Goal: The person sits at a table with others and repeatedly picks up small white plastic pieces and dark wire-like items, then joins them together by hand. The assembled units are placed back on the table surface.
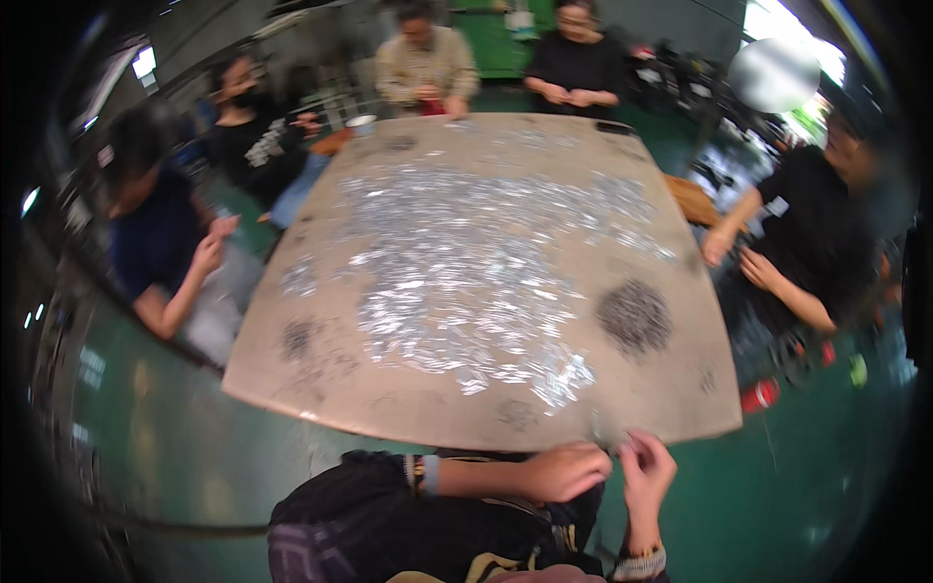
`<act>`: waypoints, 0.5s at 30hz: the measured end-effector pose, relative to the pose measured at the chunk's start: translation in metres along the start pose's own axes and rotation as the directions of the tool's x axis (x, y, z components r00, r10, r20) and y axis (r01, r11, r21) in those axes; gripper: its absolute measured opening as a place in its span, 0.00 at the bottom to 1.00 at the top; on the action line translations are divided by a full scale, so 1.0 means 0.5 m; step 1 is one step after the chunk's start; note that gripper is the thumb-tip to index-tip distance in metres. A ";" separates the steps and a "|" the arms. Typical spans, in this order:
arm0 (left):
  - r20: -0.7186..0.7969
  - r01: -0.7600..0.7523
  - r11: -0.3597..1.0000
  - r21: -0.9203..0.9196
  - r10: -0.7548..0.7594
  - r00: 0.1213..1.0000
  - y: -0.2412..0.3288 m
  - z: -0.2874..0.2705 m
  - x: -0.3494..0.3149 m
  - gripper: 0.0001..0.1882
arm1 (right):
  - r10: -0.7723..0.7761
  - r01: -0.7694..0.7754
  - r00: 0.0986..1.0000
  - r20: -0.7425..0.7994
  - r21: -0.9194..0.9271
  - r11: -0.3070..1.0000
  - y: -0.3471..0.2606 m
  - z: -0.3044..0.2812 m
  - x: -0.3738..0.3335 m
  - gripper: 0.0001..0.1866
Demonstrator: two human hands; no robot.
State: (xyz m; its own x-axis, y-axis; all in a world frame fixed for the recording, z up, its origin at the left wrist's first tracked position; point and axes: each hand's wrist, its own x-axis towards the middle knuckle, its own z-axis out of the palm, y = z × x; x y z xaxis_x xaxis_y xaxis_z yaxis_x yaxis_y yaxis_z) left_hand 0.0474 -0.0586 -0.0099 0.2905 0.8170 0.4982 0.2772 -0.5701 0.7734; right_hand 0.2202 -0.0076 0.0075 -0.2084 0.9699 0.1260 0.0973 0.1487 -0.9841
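Observation:
My left hand (pixel 567 472) and my right hand (pixel 647 470) meet just off the near edge of the table (pixel 671 408), right of the middle. Both have their fingers closed in a pinch, fingertips almost touching. Whatever small piece lies between them is blurred and too small to name. Beyond my hands, a wide spread of small shiny silver metal pieces (pixel 457 262) covers the middle of the table. A round heap of small dark parts (pixel 634 319) lies to the right, and a small dark cluster (pixel 515 415) sits near the front edge.
Several people sit round the table, among them a person in dark blue (pixel 160 243) at left and a person in black (pixel 821 233) at right. Another dark patch of small parts (pixel 296 338) lies front left. A white cup (pixel 362 125) stands at the far left corner.

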 end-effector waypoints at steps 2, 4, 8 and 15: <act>0.039 0.022 0.999 0.027 -0.023 0.999 -0.009 0.017 0.002 0.06 | -0.107 0.102 0.992 -0.072 -0.076 0.992 -0.002 -0.011 -0.034 0.10; 0.036 0.030 0.999 0.031 -0.031 0.999 -0.011 0.028 0.006 0.07 | -0.158 0.149 0.985 -0.072 -0.120 0.982 -0.008 -0.017 -0.046 0.10; 0.013 0.064 0.997 0.038 -0.064 0.998 0.002 0.033 0.003 0.07 | -0.169 0.156 0.984 -0.052 -0.190 0.969 -0.024 -0.013 -0.062 0.09; -0.020 0.040 0.999 0.016 -0.039 0.999 -0.001 0.040 -0.006 0.08 | -0.291 0.261 0.955 -0.053 -0.310 0.914 -0.039 0.010 -0.076 0.08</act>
State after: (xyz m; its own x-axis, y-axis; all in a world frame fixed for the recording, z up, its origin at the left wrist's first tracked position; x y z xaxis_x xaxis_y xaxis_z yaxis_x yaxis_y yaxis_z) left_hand 0.0648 -0.0623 -0.0196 0.2608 0.8404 0.4750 0.3035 -0.5385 0.7861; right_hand 0.2215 -0.0485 0.0215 -0.1762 0.8935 0.4130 0.3367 0.4490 -0.8277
